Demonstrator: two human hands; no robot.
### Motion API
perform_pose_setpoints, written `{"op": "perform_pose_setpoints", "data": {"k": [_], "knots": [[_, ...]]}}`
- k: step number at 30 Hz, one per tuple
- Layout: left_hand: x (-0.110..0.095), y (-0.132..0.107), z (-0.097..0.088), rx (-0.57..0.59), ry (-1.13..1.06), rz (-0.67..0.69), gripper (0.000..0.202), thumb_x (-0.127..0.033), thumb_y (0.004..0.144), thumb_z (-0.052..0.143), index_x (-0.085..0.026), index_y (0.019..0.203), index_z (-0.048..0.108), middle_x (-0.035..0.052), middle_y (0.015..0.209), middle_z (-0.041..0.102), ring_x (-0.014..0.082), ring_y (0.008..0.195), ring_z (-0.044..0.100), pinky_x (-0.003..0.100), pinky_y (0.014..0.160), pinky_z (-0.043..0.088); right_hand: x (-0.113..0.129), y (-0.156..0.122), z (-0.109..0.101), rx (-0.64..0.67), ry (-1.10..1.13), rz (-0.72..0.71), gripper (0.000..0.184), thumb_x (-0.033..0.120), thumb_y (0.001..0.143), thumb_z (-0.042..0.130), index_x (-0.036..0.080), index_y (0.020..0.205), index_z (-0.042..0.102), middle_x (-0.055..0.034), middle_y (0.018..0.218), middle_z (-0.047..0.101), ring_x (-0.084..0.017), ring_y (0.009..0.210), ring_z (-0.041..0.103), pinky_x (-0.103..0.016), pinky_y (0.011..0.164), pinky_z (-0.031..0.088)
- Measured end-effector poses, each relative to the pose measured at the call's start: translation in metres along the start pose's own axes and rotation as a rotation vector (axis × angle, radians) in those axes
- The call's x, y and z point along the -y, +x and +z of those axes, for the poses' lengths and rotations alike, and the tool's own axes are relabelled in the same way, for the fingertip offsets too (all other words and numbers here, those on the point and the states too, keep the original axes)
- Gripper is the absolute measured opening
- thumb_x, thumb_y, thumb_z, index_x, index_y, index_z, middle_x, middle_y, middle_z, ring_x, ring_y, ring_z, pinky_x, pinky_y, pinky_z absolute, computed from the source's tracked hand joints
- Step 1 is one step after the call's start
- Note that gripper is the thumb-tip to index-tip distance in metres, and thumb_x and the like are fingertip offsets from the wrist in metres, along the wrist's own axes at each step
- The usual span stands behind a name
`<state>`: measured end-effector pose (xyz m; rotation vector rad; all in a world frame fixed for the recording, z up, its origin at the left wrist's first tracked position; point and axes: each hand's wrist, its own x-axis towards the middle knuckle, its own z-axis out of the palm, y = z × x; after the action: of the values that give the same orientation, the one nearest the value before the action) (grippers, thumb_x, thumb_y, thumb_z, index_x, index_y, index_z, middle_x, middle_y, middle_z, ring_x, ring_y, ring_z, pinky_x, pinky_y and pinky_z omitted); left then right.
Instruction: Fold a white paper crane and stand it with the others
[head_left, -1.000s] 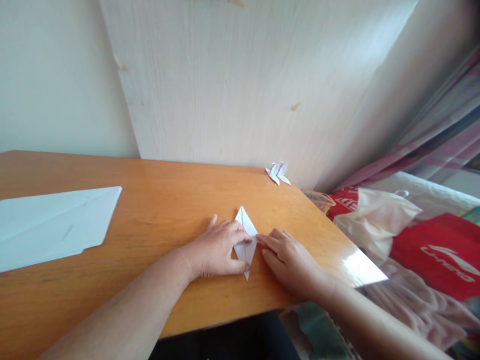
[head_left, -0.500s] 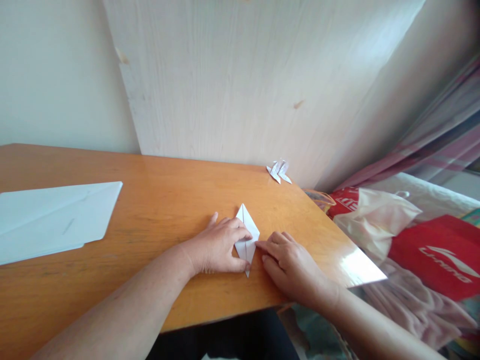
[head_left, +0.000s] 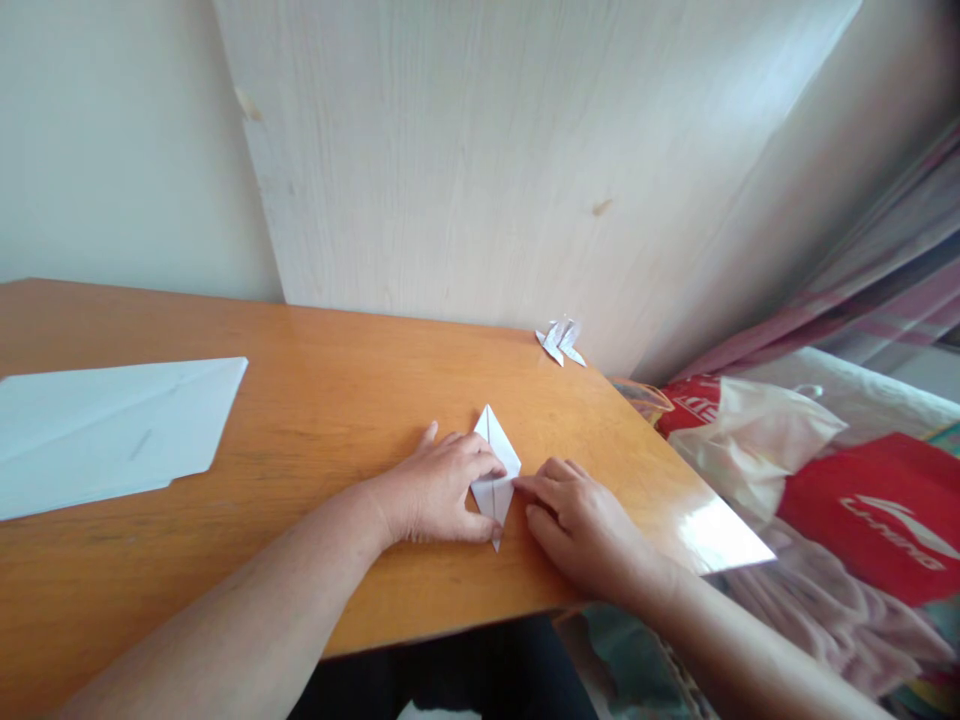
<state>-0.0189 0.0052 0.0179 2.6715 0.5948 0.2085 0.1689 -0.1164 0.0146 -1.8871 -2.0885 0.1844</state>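
Note:
A small white paper (head_left: 496,464), folded into a narrow kite shape, lies flat on the orange wooden table (head_left: 322,420). My left hand (head_left: 439,491) rests on its left half, fingers pressed down on the paper. My right hand (head_left: 577,525) lies just to the right, its fingertips pushing against the paper's right edge at the middle corner. Both hands are flat against the tabletop.
A finished white folded paper figure (head_left: 560,342) sits at the table's far right edge by a leaning pale wooden board (head_left: 480,160). Large white sheets (head_left: 112,430) lie at the left. Red and clear plastic bags (head_left: 787,450) crowd the right side beyond the table.
Nothing but a slight shift of the view; both hands stay pressed on the folded paper in the same place.

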Motion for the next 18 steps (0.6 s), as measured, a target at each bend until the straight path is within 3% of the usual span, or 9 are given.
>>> {"op": "perform_pose_setpoints", "data": {"k": [7,11,18], "knots": [[-0.001,-0.001,-0.001,-0.006,0.020,-0.001,0.051,-0.051,0.072,0.077,-0.031,0.117,0.065,0.0050,0.127,0.063,0.0315,0.121,0.055,0.063,0.113,0.022,0.014,-0.014,0.000,0.017,0.018,-0.050,0.019,0.011,0.093,0.051,0.019,0.088,0.067,-0.0043,0.087,0.058,-0.019,0.087,0.053,-0.033,0.081,0.043],[0.001,-0.001,0.002,-0.029,0.036,0.016,0.049,-0.052,0.075,0.074,-0.030,0.118,0.065,0.0055,0.128,0.062,0.0316,0.121,0.056,0.062,0.112,0.024,0.020,-0.020,-0.001,0.033,0.045,-0.064,0.019,0.011,0.093,0.051,0.021,0.092,0.068,-0.0034,0.087,0.058,-0.019,0.087,0.052,-0.033,0.080,0.043],[0.001,-0.001,0.001,-0.019,0.033,0.023,0.050,-0.053,0.075,0.074,-0.030,0.118,0.064,0.0054,0.128,0.062,0.0320,0.120,0.056,0.064,0.111,0.023,0.013,-0.017,-0.004,0.041,0.073,-0.075,0.020,0.010,0.092,0.050,0.021,0.090,0.068,-0.0029,0.088,0.059,-0.017,0.085,0.054,-0.033,0.079,0.043]]}}
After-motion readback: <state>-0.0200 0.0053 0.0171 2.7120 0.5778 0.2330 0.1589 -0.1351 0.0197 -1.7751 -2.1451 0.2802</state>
